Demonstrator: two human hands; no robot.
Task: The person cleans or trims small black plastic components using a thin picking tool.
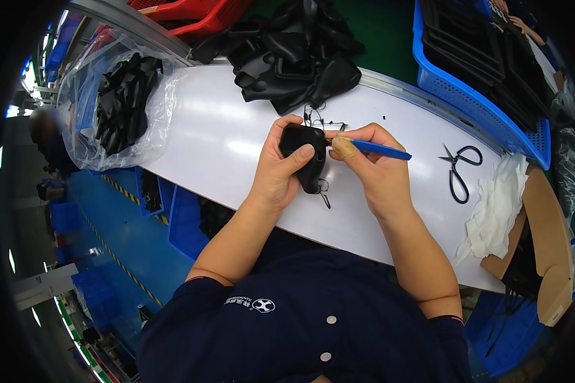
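Key relation: tool tip vs R edge of the blk part. Blk part (311, 169) is in the L hand (278, 171), over the white bench (204, 147), approx mid-view; can't tell if it touches the bench. Long axis runs far-to-near, wide end away from the person, narrow end toward them & a bit R. Blue tool (382, 149) lies crosswise, roughly square to that axis: tip points L at the part's upper R edge, butt out R & slightly nearer the person. Tip is at the edge or just beside it; contact too small to call. R hand (372, 163) is on the tool side, so nearer that edge; L hand has the opposite side.

L grip: clasped on the part, thumb across its upward face, fingers round the far L side. R grip: closed on the tool's front end, thumb + fingers pinching near the tip, most of the handle sticking out R past the fingers. Forearms come in from lower L & lower R, converging, elbows wide, hands close tog.

Thin blk scraps (326, 123) lie just past the part, a blk loop (326, 196) by its narrow end. Scissors (459, 173) well R, apart from R hand. Pile of blk pcs (297, 54) beyond, at the bench's far edge.
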